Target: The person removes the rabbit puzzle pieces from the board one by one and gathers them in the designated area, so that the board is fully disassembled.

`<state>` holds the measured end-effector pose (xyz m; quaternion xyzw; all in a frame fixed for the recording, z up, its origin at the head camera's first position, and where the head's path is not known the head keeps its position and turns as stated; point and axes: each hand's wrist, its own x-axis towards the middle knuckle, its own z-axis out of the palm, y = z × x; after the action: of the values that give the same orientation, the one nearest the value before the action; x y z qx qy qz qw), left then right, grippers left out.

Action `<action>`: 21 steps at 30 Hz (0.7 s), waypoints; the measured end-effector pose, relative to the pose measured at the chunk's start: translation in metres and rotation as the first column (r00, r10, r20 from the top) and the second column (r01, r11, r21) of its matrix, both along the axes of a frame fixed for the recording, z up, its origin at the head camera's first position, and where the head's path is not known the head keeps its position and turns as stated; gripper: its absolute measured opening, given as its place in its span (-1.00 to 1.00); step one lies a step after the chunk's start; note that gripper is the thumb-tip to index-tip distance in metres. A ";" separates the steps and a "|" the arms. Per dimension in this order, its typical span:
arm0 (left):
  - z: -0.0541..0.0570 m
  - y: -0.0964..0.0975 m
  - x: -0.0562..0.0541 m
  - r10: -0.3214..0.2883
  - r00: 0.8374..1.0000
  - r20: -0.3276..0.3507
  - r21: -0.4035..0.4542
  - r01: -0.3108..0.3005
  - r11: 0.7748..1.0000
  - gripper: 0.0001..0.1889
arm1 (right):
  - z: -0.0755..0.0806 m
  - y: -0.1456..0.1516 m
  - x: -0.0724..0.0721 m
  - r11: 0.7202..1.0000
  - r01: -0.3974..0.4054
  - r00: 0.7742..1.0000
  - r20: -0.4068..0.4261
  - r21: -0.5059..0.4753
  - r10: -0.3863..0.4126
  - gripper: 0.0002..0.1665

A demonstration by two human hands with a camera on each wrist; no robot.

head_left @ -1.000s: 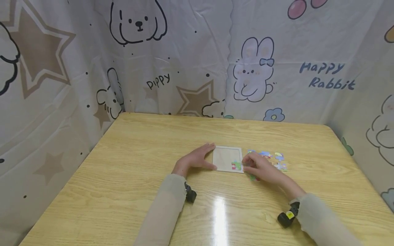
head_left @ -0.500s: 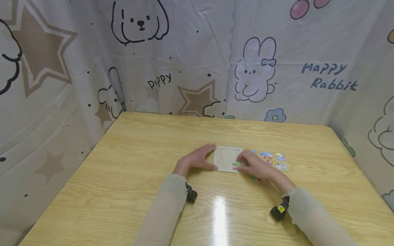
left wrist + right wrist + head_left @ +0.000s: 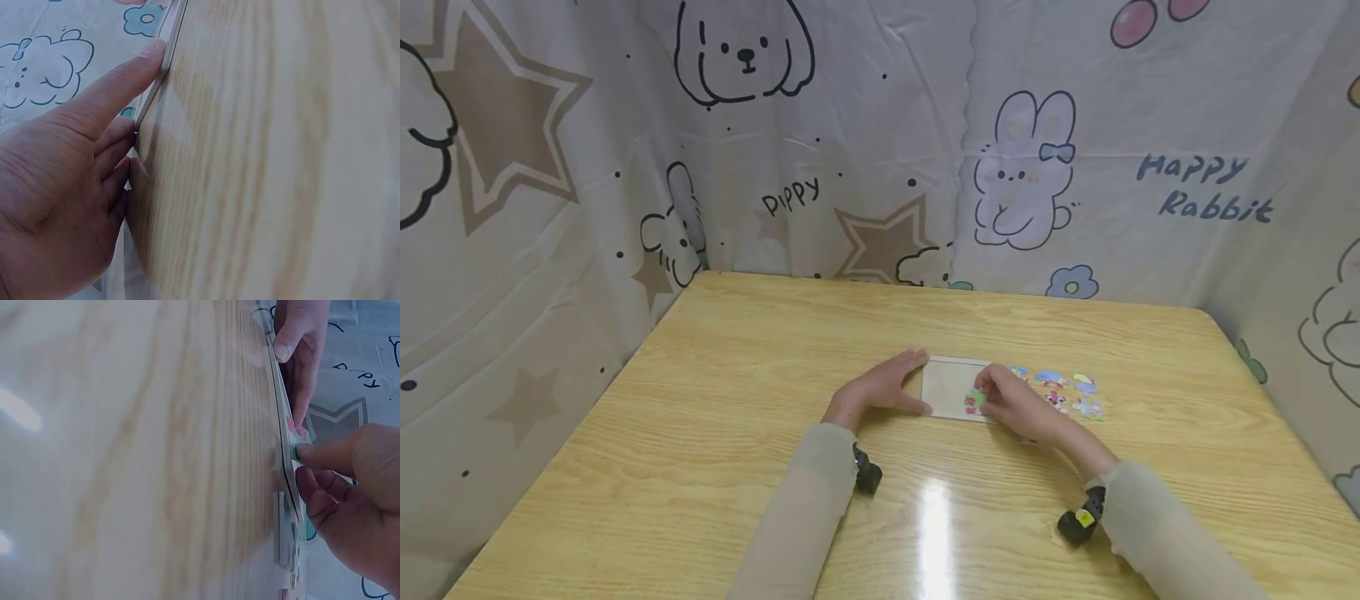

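Note:
A pale, shallow jigsaw puzzle tray [image 3: 946, 387] lies on the wooden table. My left hand [image 3: 882, 384] rests at its left edge, thumb by the near corner and extended fingers by the far corner. In the left wrist view that thumb [image 3: 147, 59] lies on the tray's rim. Over the tray's near right corner, my right hand [image 3: 1022, 407] pinches a green and pink puzzle piece [image 3: 973, 402] between thumb and fingers. The right wrist view shows the piece [image 3: 299, 432] raised at a tilt off the tray, partly covered by the thumb.
Several loose puzzle pieces [image 3: 1054, 403] lie right of the tray, some hidden behind my right hand. The wooden table [image 3: 760, 358] is backed by a printed curtain [image 3: 880, 108]. A small camera [image 3: 1078, 521] is strapped on each wrist.
My right hand has moved left from the tray's right edge onto the corner piece and taken hold of it; the piece now looks turned. My left hand has stayed at the left edge.

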<state>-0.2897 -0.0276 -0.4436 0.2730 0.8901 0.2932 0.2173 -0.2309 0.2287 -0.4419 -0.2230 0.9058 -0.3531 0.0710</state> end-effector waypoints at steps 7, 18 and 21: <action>0.000 0.001 0.000 -0.002 1.000 0.001 -0.004 0.002 1.000 -0.02 | -0.001 0.000 0.002 0.998 0.030 0.999 -0.010 -0.059 -0.030 -0.74; 0.000 0.001 0.000 -0.009 1.000 -0.004 0.001 0.009 1.000 -0.03 | -0.004 0.017 0.008 0.994 0.051 0.998 -0.018 -0.095 -0.053 -0.78; 0.000 0.000 0.000 -0.005 1.000 -0.001 0.007 0.005 1.000 -0.02 | -0.005 0.022 0.010 0.994 0.051 0.999 -0.011 -0.101 -0.053 -0.78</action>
<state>-0.2896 -0.0275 -0.4435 0.2761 0.8884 0.2959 0.2168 -0.2208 0.2506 -0.4468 -0.2051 0.8928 -0.3987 0.0442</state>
